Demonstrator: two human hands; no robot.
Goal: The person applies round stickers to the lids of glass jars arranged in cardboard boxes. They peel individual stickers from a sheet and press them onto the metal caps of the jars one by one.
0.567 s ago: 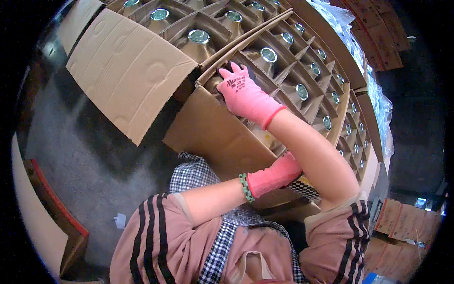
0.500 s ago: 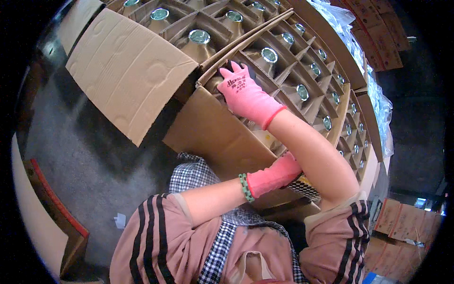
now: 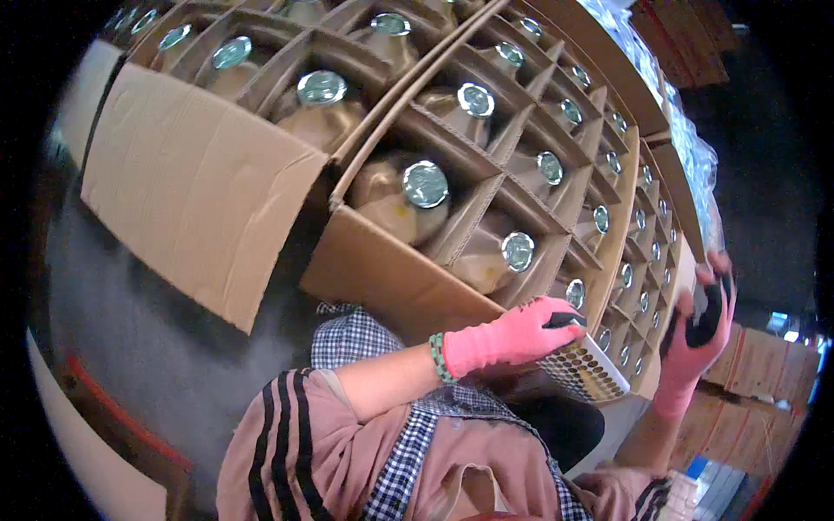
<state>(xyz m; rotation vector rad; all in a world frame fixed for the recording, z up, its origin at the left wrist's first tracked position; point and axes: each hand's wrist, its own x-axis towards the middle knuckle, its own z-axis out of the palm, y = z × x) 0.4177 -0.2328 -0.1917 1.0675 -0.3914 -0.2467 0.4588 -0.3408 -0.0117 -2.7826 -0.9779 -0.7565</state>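
The right hand in a pink knit glove with dark palm coating (image 3: 699, 334) has left the near left corner of the open brown cardboard carton (image 3: 391, 269) and is now out beyond its right side. Its grip is wide, fingers spread; blur leaves it unclear whether anything tiny sits on the fingertips. The rounded golden bottle with a shiny pale-green circular top (image 3: 401, 201), covered by that hand a moment ago, now lies open to view in the carton's near left corner, a small yellow spot on its shoulder. I judge that contact there has ended, for now at least.

The left hand in a matching pink glove (image 3: 526, 332) has come forward a little by the carton's near right end, its grip closed on a white sheet with rows of round golden dots (image 3: 584, 372), which is now much less covered.

As for edges, thin brown cardboard dividers (image 3: 478, 204) box each bottle in, so reaching inside the carton looks easiest from above. Left of the carton, a broad tan cardboard flap (image 3: 200, 182) slants outward, with a dark gap between. Open room lies above the carton's bottles; to its right, a second brown divided carton (image 3: 627, 300) sits close alongside.
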